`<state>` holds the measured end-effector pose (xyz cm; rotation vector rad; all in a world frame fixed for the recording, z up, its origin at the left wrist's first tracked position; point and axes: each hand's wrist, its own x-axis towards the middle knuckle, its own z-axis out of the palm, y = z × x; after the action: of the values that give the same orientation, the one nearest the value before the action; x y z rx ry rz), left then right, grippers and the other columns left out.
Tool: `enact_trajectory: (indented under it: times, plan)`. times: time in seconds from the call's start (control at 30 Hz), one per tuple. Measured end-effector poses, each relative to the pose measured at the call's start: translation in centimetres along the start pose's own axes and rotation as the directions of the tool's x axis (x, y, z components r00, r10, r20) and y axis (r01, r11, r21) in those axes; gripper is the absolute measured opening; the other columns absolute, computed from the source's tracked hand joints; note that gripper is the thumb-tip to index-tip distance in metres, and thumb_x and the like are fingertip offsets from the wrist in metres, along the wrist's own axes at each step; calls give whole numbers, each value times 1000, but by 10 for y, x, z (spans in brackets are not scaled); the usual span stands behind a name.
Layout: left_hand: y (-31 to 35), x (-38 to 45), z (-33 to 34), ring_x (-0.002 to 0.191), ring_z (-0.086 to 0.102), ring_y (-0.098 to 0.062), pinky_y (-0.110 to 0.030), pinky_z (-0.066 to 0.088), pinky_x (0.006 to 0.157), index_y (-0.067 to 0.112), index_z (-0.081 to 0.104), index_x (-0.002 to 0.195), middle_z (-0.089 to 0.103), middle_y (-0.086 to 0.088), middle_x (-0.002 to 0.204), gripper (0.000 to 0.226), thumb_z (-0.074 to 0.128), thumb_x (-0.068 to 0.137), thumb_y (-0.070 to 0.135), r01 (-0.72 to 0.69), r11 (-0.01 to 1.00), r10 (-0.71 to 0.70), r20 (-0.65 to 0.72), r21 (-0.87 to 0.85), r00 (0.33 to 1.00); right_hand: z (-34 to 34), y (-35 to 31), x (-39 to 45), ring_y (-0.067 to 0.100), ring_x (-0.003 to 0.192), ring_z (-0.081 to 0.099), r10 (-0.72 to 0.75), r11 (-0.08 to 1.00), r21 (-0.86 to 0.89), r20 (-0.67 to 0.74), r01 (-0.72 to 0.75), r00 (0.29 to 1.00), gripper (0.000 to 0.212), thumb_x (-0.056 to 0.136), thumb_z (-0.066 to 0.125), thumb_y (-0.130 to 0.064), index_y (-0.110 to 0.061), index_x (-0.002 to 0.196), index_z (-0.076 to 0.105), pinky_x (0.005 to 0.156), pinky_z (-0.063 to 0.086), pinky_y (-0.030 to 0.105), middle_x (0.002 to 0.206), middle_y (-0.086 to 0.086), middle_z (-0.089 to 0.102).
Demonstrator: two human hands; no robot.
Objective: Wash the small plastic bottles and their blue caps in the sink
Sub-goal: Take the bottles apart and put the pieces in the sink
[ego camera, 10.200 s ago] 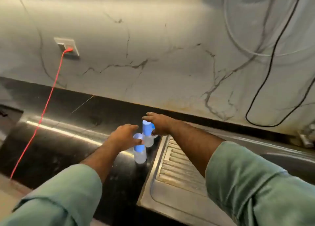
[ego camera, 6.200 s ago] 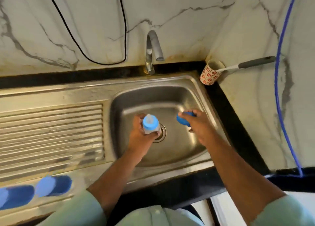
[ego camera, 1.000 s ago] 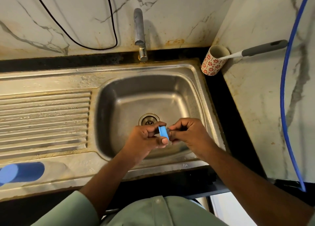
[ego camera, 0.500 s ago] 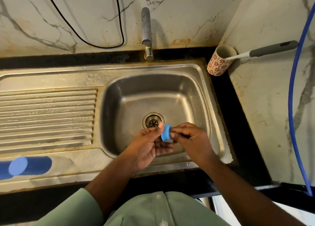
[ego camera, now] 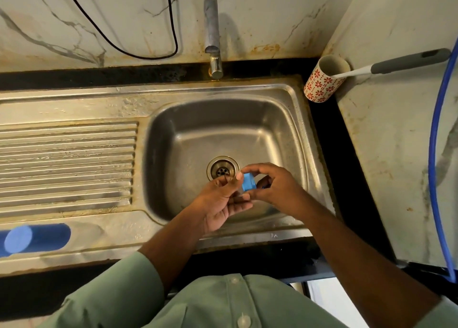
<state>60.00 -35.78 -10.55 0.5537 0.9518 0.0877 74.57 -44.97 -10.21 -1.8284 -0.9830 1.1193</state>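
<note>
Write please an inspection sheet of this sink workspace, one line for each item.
Surface: steel sink with ribbed drainboard; rust stains, no water running from the tap.
Job's things: blue cap held over the basin; capped bottle lying on the front rim, blurred.
Clutter: patterned cup holding a grey-handled brush.
Hands: left hand and right hand both pinch the cap.
Cables: black cable on the wall; blue hose at the right.
Surroundings: marble wall, black counter.
</note>
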Motion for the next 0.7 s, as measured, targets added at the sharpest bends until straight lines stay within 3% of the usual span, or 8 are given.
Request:
enact_trajectory:
  times: [0.07, 0.13, 0.17, 0.23, 0.3, 0.37, 0.47, 0.7]
  plan:
    - [2, 8, -4, 78, 71, -30, -35, 61, 65, 4, 53, 113, 70, -26, 107, 45, 79, 79, 19, -36, 999, 39, -66, 41, 997, -10, 11, 9, 20, 81, 67, 44, 996, 75, -60, -39, 997, 57, 65, 89, -13, -34, 113, 66, 75, 60, 33, 109, -10, 61]
    - [3, 20, -11, 75, 68, -26, -34, 59, 65, 7, 51, 109, 69, -19, 108, 45, 83, 76, 10, -114, 915, 197, -183, 387, 963, -19, 24, 21, 16, 84, 67, 57, 998, 22, -127, -54, 990, 64, 68, 86, -7, -37, 119, 61, 76, 59, 28, 110, -11, 55]
    - [3, 28, -13, 78, 66, -22, -33, 56, 68, 12, 55, 112, 67, -10, 108, 44, 82, 77, 11, -111, 734, 316, -193, 670, 929, -20, 33, 29, 14, 87, 65, 55, 996, -63, -135, -64, 989, 65, 69, 84, -4, -34, 122, 61, 79, 58, 25, 111, -10, 52]
    - [1, 46, -12, 98, 61, -20, -32, 47, 85, 23, 60, 117, 65, 0, 111, 35, 71, 85, 17, -28, 165, 466, -53, 986, 883, -18, 50, 43, 17, 94, 62, 27, 962, -269, -98, -53, 995, 56, 69, 84, -3, -23, 117, 65, 85, 54, 27, 111, -3, 53]
    - [-1, 68, -8, 113, 55, -21, -38, 35, 95, 27, 63, 113, 65, 3, 115, 25, 61, 90, 18, 26, -222, 440, 77, 975, 895, -13, 67, 59, 22, 97, 61, 33, 881, -473, -2, -30, 999, 44, 69, 83, -8, -19, 108, 66, 86, 51, 35, 110, 1, 60]
    - [-6, 89, -3, 117, 54, -23, -43, 27, 103, 27, 63, 110, 64, 2, 116, 23, 58, 91, 15, 29, -427, 345, 133, 904, 929, -7, 78, 70, 24, 98, 60, 48, 728, -685, 111, 41, 993, 34, 74, 77, -15, -20, 105, 64, 85, 47, 37, 106, 0, 65]
    - [-14, 117, -4, 124, 51, -28, -55, 12, 116, 23, 62, 117, 63, -2, 119, 25, 59, 93, 19, 3, -594, 209, 150, 804, 966, 2, 91, 85, 23, 106, 55, 114, 546, -828, 224, 128, 968, 20, 83, 65, -19, -24, 102, 62, 92, 37, 38, 106, -2, 66]
    - [-23, 149, -18, 137, 44, -30, -68, -14, 113, 21, 63, 122, 66, -2, 123, 30, 64, 92, 27, 31, -632, 12, -29, 775, 999, 12, 103, 93, 24, 132, 36, 360, 367, -917, 293, 154, 885, 27, 88, 63, -18, -29, 113, 66, 116, 5, 55, 123, -1, 61]
